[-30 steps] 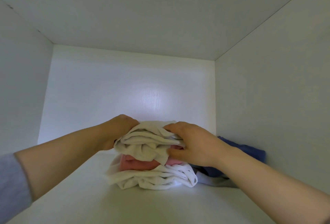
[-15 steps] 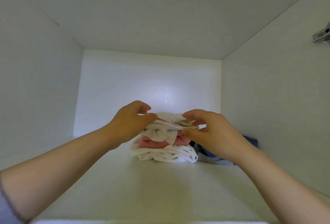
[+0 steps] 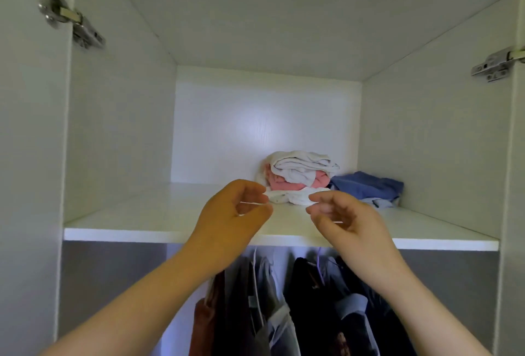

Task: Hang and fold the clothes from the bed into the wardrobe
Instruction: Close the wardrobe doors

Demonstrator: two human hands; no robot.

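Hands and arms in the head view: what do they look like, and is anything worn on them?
The left hand and right hand are bare: no gloves, and no ring or watch that I can make out. The left forearm and right forearm are uncovered down to the picture's edge; no sleeve shows.

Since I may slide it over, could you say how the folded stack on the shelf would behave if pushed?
The stack is soft cloth, so it would probably sag rather than slide rigidly. Its top white piece overhangs loosely and may slip off.
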